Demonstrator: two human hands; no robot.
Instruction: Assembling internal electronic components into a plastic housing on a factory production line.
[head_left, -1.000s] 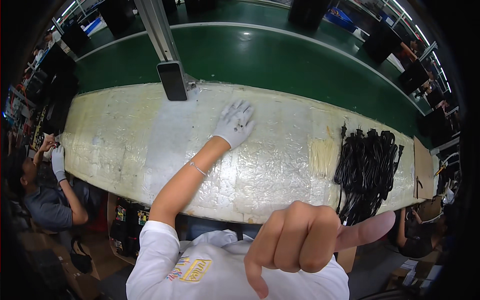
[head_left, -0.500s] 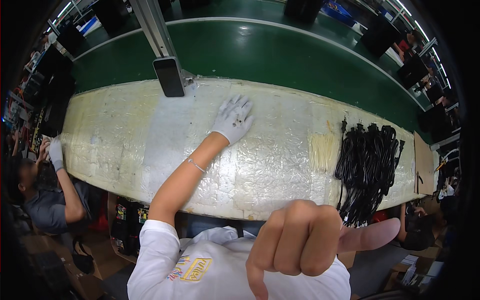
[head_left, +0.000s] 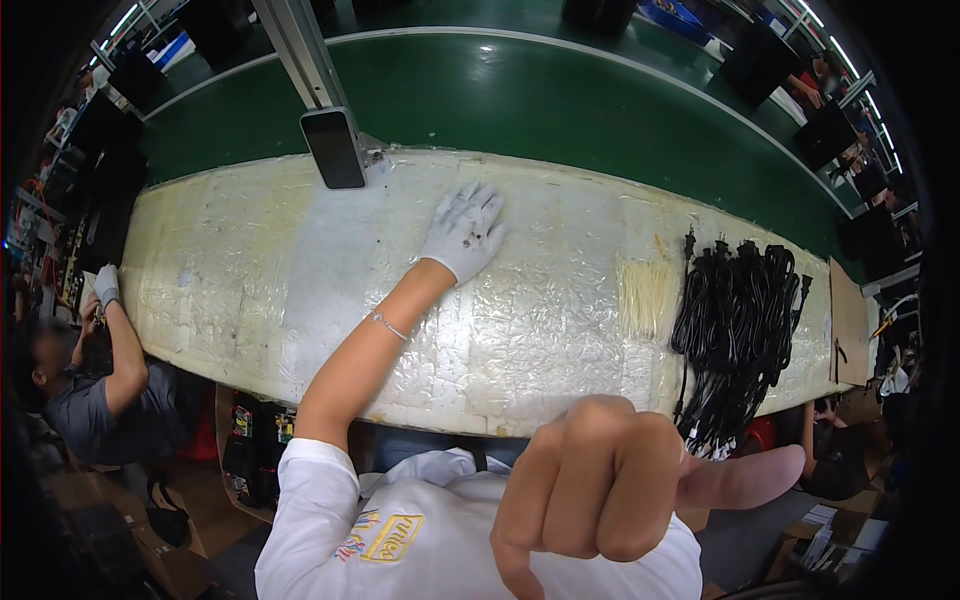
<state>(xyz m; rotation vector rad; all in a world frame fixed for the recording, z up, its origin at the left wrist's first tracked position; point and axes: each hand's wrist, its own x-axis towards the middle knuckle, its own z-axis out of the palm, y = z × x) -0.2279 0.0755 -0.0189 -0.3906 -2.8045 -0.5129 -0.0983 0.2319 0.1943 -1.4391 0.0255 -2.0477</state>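
My left hand (head_left: 463, 236), in a white glove with dark smudges, lies flat on the pale, film-covered tabletop (head_left: 540, 330). Its fingers are stretched out and nothing is under them that I can see. Close to the camera is my bare right hand (head_left: 600, 485), raised above the table's near edge. Its middle fingers are curled in, while the thumb points right and the little finger points down. I see no object in it. On the table's right side lies a pile of bundled black power cords (head_left: 735, 330), with a bunch of thin cream-coloured strips (head_left: 646, 300) beside it.
A black phone (head_left: 334, 148) leans against a metal post (head_left: 300, 60) at the table's far edge. Beyond runs a green surface (head_left: 500, 100). A brown board (head_left: 848, 320) lies at the right end. Co-workers sit at both ends, one in a dark shirt (head_left: 110, 410) at left.
The whole view has shifted very slightly. The co-worker at left has moved the gloved hand and arm a little. Both my hands keep their poses.
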